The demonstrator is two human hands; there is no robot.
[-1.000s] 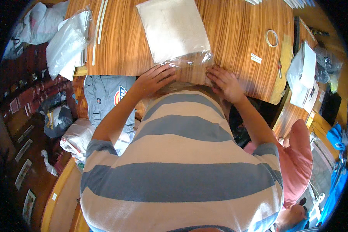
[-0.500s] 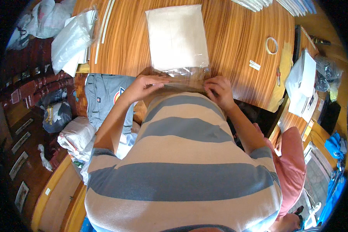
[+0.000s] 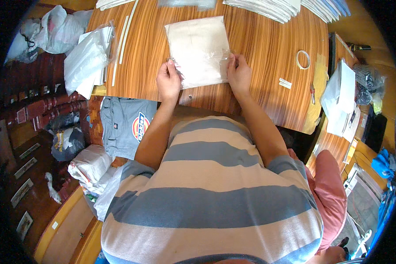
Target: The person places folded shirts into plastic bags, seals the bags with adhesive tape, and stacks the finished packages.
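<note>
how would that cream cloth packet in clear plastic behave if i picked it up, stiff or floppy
The cream cloth packet would probably flex, since its folded contents look like soft fabric. The shiny clear film around it suggests a slippery surface. Its broad, flat shape makes rolling unlikely.

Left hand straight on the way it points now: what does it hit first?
The left hand would likely meet the wrapped cream package it holds; whether above or beneath is unclear.
</note>
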